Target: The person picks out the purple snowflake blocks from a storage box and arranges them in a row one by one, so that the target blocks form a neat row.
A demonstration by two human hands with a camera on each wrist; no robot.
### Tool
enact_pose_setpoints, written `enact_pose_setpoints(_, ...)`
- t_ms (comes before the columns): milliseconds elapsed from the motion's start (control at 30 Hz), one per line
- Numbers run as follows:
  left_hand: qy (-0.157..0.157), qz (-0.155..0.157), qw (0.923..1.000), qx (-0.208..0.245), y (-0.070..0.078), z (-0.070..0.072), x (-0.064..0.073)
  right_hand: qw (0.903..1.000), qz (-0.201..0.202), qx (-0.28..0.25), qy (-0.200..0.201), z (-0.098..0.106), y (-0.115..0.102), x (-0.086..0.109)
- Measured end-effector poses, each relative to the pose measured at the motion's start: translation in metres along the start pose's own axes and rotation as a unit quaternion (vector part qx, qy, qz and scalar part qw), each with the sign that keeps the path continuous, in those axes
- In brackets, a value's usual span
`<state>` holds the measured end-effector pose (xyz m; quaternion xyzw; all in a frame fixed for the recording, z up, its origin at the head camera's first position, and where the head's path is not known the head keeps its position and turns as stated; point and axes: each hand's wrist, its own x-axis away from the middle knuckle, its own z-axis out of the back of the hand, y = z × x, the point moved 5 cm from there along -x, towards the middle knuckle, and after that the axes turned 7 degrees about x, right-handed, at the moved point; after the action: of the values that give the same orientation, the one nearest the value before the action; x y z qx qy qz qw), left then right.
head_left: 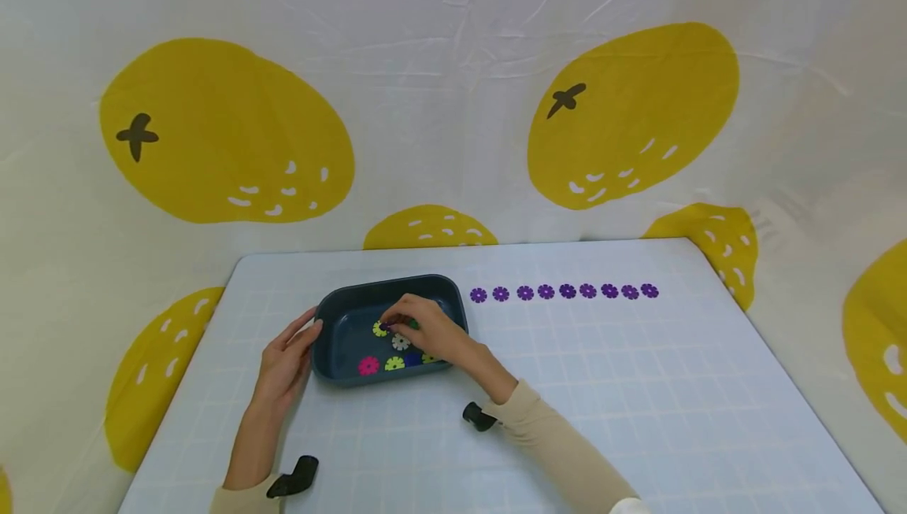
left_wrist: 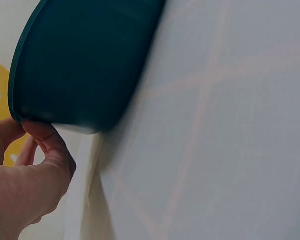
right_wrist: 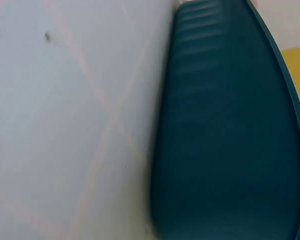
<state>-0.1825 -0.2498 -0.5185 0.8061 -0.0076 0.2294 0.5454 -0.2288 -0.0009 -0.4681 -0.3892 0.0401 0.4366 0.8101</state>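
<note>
A dark teal tray [head_left: 342, 341] stands on the table, holding several small flower-shaped discs. My left hand [head_left: 282, 364] grips the tray's left end, thumb and fingers at the rim in the left wrist view. Inside the tray, my right hand [head_left: 427, 328] pinches a small purple flower disc [head_left: 386, 327], partly hidden by the fingertips. Just beside it lies a yellow flower disc [head_left: 379, 330]. A white flower disc [head_left: 401, 342], a pink one [head_left: 368, 365] and another yellow one [head_left: 394, 363] lie nearby. The right wrist view mostly shows the tray's outer wall [right_wrist: 225, 130].
Right of the tray, several purple flower discs [head_left: 568, 291] form a straight row along the back of the white gridded table [head_left: 602, 388]. Behind the table hangs a pale cloth [head_left: 439, 105] printed with yellow fruit. Black wrist-worn devices [head_left: 294, 477] sit at both sleeves.
</note>
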Motion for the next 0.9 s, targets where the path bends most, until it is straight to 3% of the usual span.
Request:
enact_pose_setpoints(233,-0.002,-0.001,1.0,0.002,0.0,-0.004,-0.001,0.9967,0.016,-0.008,0.08,0.021,0.006,0.011)
enact_pose_setpoints(367,-0.003,0.0,1.0,-0.003,0.0,-0.005,-0.001,0.9936,0.005,-0.018,0.112,0.031,0.011,0.017)
enact_pose_setpoints(567,0.0,0.007,1.0,-0.004,0.001,-0.005,-0.001,0.9865,-0.057,-0.032,0.15,0.044,0.023,0.029)
enact_pose_setpoints(733,0.002,0.009,1.0,0.001,0.001,-0.004,0.0,0.9739,-0.109,-0.06,0.189,0.053,0.035,0.039)
enact_pose_setpoints(900,0.001,0.014,0.9999,-0.004,0.0,-0.001,0.0,0.9649,-0.129,-0.072,0.217,0.065,0.043,0.048)
